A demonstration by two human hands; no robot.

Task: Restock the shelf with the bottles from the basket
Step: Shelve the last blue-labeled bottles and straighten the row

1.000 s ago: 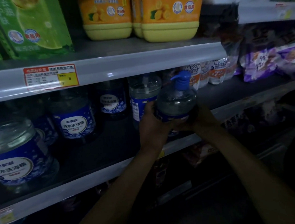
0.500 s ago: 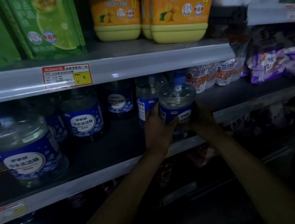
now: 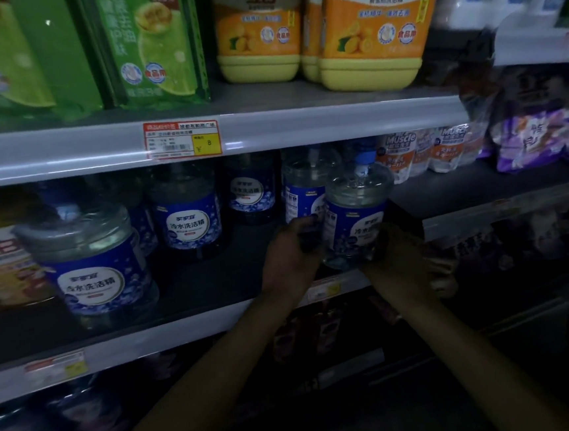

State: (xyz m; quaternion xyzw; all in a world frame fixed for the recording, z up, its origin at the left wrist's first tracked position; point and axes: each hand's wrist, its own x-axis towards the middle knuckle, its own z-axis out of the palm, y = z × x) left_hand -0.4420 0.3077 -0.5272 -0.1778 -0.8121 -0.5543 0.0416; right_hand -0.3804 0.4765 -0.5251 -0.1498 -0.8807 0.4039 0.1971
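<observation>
A clear pump bottle (image 3: 356, 209) with a blue label and blue pump top stands at the front of the dark middle shelf (image 3: 213, 283). My left hand (image 3: 290, 252) grips its left side and my right hand (image 3: 400, 256) grips its lower right side. Directly behind it is another bottle of the same kind (image 3: 303, 186). More of these bottles stand to the left: one in the mid row (image 3: 190, 216), one further back (image 3: 251, 190) and a large near one (image 3: 91, 263). The basket is out of view.
The shelf above carries green refill packs (image 3: 148, 48) and orange-yellow detergent jugs (image 3: 370, 32), with a price tag (image 3: 182, 139) on its edge. White pouches (image 3: 422, 153) and purple bags (image 3: 537, 138) sit to the right. Dark lower shelves lie below.
Both hands have carried the bottle forward and down under the upper shelf edge, onto the shelf in front of the other bottle. The label now faces me more.
</observation>
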